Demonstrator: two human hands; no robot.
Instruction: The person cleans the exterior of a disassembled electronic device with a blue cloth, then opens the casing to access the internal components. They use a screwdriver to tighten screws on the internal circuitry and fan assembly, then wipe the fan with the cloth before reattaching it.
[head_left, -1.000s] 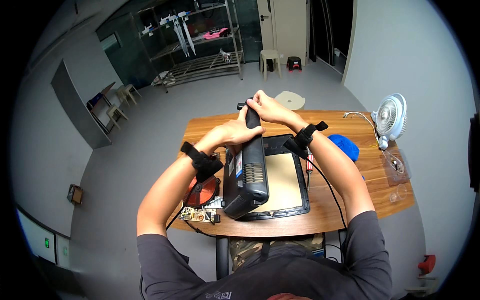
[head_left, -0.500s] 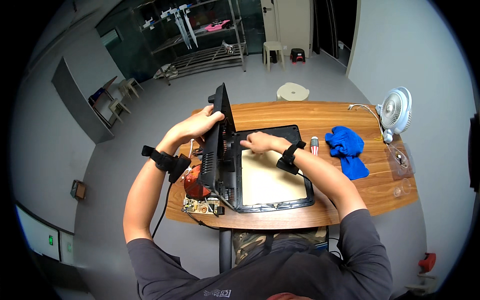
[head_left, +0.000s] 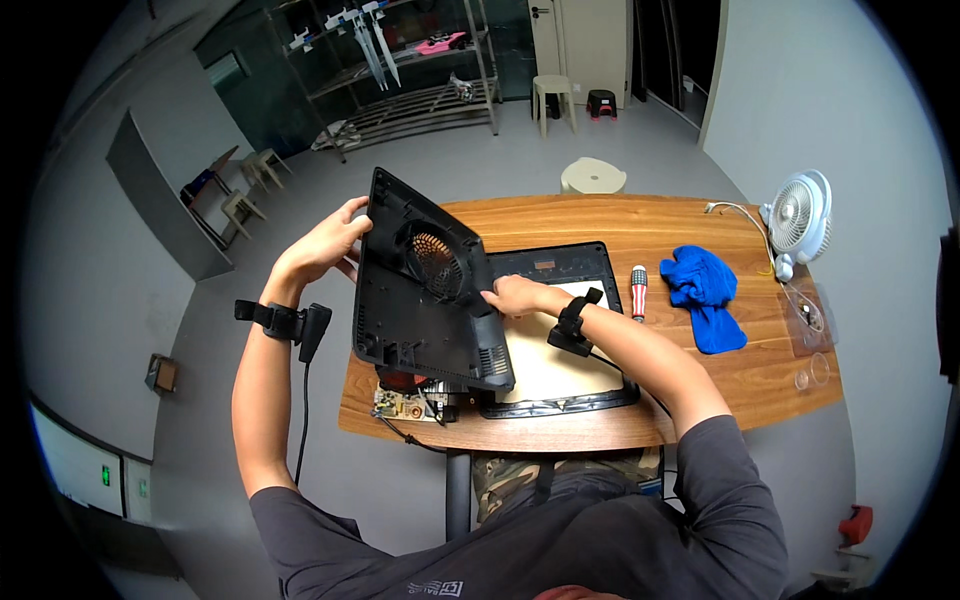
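Observation:
Tilted up over the left part of the table is a black plastic shell (head_left: pixel 410 320) with a round fan grille, like the base of an induction cooker. My left hand (head_left: pixel 328 243) grips its upper left edge, thumb on the inner face. My right hand (head_left: pixel 522 297) has its fingers curled at the shell's right edge; its fingertips are partly hidden. Beneath lies a black-framed panel (head_left: pixel 575 262) with a beige sheet (head_left: pixel 560 370). A circuit board (head_left: pixel 405 404) and a mostly hidden reddish coil (head_left: pixel 398 379) sit under the shell's near left side.
Right of the panel are a screwdriver (head_left: pixel 639 292) with a striped handle and a crumpled blue cloth (head_left: pixel 705 290). A small white fan (head_left: pixel 800 220) stands at the far right, near a clear plastic tray (head_left: pixel 810 318). A cream stool (head_left: pixel 593 177) stands beyond the table (head_left: pixel 480 432).
The shell has swung from nearly edge-on to showing its inner face. My left hand has moved left with it, and my right hand now meets its right edge. The coil is more covered.

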